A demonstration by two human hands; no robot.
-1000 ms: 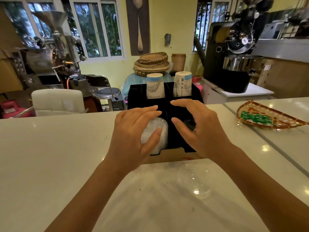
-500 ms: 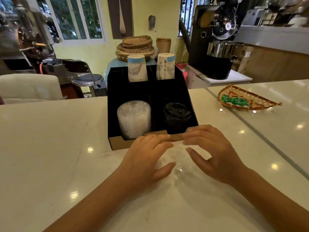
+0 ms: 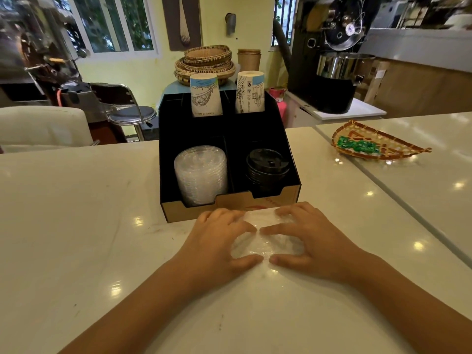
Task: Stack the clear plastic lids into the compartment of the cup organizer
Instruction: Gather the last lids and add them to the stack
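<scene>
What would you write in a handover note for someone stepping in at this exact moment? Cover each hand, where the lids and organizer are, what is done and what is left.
Left hand and right hand: both cupped around one clear lid that lies on the counter, just in front of the organizer. Not yet lifted.
Done: a stack of clear lids sits in the organizer's front left compartment. Black lids fill the front right one.
Left: lift this lid and set it on the clear stack.
</scene>
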